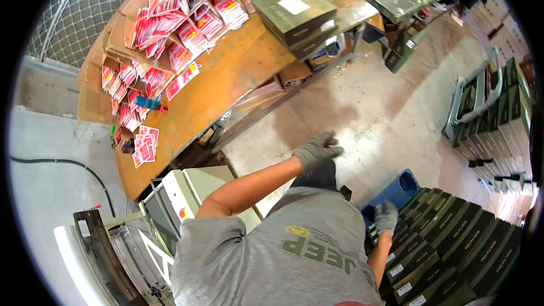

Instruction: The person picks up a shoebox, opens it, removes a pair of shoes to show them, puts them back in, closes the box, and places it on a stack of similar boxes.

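Note:
My left hand (317,153), in a grey work glove, is held out in front of my body over the floor. Its fingers are spread and nothing is in them. Lower down on the right, my right hand (386,219), also gloved, has its fingers stretched out and holds nothing I can see. It is nearest to a blue plastic crate (391,188) and the stacked dark green boxes (416,238) at my right side; whether it touches them I cannot tell. On the workbench (221,88) ahead of me sits a large dark green box (294,14).
Cardboard bins of red-and-white printed packets (161,14) line the bench's far side, with a teal tool (148,103) near them. A metal-railed trolley (481,99) loaded with dark boxes stands to the right. Pale machine housings (207,184) are close on my left.

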Demonstrator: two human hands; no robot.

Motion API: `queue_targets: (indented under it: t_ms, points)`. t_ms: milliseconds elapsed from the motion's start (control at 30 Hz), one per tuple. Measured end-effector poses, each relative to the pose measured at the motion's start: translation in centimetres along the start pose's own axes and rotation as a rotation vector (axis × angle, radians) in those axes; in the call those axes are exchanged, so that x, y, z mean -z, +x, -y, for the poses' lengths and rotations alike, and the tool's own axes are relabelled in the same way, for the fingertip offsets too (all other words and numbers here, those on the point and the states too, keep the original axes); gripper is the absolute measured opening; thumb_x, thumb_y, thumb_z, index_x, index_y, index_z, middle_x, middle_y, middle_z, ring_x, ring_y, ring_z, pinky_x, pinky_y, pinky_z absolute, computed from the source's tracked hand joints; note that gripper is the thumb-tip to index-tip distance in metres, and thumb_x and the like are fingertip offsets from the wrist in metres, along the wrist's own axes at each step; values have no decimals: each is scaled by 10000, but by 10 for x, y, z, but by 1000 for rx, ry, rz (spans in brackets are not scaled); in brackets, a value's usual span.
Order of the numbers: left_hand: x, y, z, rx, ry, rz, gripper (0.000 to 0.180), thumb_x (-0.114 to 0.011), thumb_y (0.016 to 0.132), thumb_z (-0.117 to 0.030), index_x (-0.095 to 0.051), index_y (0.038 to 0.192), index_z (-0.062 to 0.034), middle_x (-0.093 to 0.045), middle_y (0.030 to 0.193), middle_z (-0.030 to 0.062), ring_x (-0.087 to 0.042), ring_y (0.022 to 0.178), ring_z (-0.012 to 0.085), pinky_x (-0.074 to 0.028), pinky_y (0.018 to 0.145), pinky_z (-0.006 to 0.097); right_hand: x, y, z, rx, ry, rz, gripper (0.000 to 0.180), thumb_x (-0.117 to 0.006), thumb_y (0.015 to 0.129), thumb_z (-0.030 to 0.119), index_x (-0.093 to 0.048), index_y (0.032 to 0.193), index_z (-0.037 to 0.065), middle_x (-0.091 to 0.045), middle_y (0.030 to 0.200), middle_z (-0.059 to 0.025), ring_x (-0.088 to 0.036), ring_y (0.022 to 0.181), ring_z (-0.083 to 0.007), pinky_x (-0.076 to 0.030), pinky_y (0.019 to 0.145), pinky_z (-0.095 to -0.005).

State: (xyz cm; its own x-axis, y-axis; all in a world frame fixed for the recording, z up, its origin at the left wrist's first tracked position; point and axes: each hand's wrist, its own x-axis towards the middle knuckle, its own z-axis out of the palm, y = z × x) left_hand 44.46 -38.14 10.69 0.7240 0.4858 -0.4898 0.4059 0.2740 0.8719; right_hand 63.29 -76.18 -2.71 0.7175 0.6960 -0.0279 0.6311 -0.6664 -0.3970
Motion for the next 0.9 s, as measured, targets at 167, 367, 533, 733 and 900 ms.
queue_targets:
  t_ms: [167,367,533,733,900]
  points:
    - [90,38,42,-65,-140,-462,591,-769,903,-312,-575,1342,34,-670,1177,97,-611,1048,147,-506,919,307,-31,-37,-15,-210,-4,335,433,-699,854,326,-695,1188,50,-691,1158,-229,-633,1115,-403,-486,1000,-479]
    - [207,124,5,-161,-104,-538,735,-725,908,-441,-483,1447,-3,-660,1260,116,-624,1111,201,-485,973,325,-54,30,82,-388,-139,508,564,-656,879,412,-647,1278,14,-652,1274,-236,-595,1216,-382,-448,1072,-440]
    - [263,270,-39,-265,-751,135,894,-537,913,-695,-412,1529,-60,-515,1462,148,-522,1283,318,-410,1082,402,-57,127,177,-200,184,314,510,-705,879,283,-631,1300,6,-652,1280,-226,-599,1214,-376,-452,1062,-403]
    - [274,345,-26,-86,-410,-579,1174,-768,773,-557,-112,1584,-18,-396,1537,243,-419,1400,349,-375,1137,403,-25,178,256,-119,292,343,419,-676,941,178,-609,1303,-22,-676,1127,-93,-624,1034,-205,-488,947,-335]
    - [353,281,39,-330,-880,-391,1237,-849,759,-439,-61,1603,5,-378,1557,247,-401,1429,312,-366,1150,388,-54,230,277,-356,369,522,587,-615,997,243,-419,1494,-1,-658,1061,-85,-594,911,-168,-492,838,-302]
